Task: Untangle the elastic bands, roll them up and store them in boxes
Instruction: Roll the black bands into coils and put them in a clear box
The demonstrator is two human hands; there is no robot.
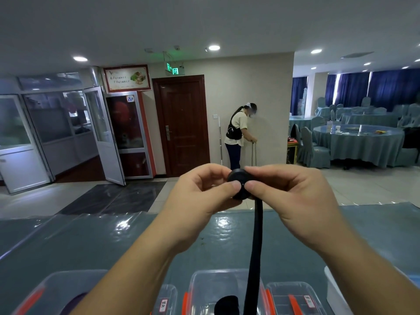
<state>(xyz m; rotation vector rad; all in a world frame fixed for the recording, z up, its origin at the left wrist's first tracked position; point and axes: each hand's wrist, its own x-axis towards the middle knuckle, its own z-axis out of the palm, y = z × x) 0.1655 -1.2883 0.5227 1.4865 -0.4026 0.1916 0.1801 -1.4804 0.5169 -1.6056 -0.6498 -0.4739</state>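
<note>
Two hands are raised above the table (375, 226), which is covered in blue-green cloth under a glossy clear sheet. A black elastic band (255, 242) is held between them, its upper end wound into a tight roll (240, 184). The roll is pinched by the left hand (200, 196) from the left, thumb on its near face and curled fingers behind. It is pinched likewise by the right hand (293, 196) from the right, thumb tip beside the left thumb tip, fingers curled over the top. Both sets of fingers are closed on the roll; no finger is seen extended. The unrolled length of the band hangs straight down from the roll toward the bottom edge of the view, passing in front of a clear plastic box (227, 289) with orange clips. A dark rolled band (227, 304) is seen inside that box. A second clear box (293, 296) with a label stands just right of it, and a third clear box (52, 292) lies at the lower left, partly hidden by the left forearm. In the background a person (238, 133) stands bent near a wall beside a brown door (181, 123), and round tables (363, 142) with covered chairs are seen at the right.
</note>
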